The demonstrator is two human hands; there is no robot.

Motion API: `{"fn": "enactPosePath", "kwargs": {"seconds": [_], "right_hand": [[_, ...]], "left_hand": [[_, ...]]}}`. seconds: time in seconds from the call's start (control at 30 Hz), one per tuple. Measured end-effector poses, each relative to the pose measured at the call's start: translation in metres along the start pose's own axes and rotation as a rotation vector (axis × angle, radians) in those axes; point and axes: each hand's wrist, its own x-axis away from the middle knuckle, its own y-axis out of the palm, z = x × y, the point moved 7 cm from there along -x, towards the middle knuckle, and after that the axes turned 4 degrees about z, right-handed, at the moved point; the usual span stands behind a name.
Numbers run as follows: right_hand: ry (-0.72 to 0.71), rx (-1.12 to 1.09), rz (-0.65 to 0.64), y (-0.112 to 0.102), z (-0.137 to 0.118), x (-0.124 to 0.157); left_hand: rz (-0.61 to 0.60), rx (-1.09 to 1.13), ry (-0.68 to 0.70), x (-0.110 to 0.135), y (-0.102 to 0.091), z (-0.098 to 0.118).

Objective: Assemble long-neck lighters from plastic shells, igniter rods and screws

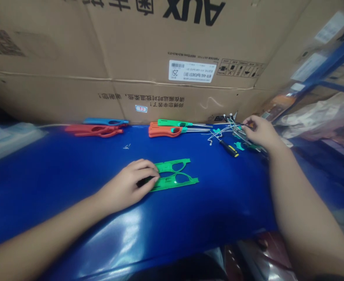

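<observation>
Two green plastic lighter-shell halves (174, 174) lie side by side on the blue table (72, 171). My left hand (129, 186) rests on their left ends, fingers curled and pressed down on them. My right hand (259, 132) reaches to the far right, fingers pinched in a heap of thin metal tubes and white wires (227, 130); what it holds I cannot make out. A black and yellow screwdriver (229, 148) lies just left of that hand, beside small teal parts (240, 146).
Assembled long lighters lie along the back edge: an orange and green pair (172, 128), and a red and blue pair (98, 127). A big cardboard box wall (160, 58) stands behind. Plastic bags (321, 117) sit at the right. A tiny metal piece (126, 146) lies mid-table.
</observation>
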Motion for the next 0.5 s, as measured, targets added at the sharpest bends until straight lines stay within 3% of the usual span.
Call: {"fn": "enactPosePath", "kwargs": {"seconds": [0.3,0.5], "right_hand": [[-0.042,-0.086,0.188,-0.015,-0.008,0.001],[-0.098,-0.146,0.213,-0.017,-0.014,0.000]], "left_hand": [[-0.004,0.002,-0.005,-0.001,0.001,-0.001],[0.005,0.002,-0.034,-0.003,0.003,-0.001]]}}
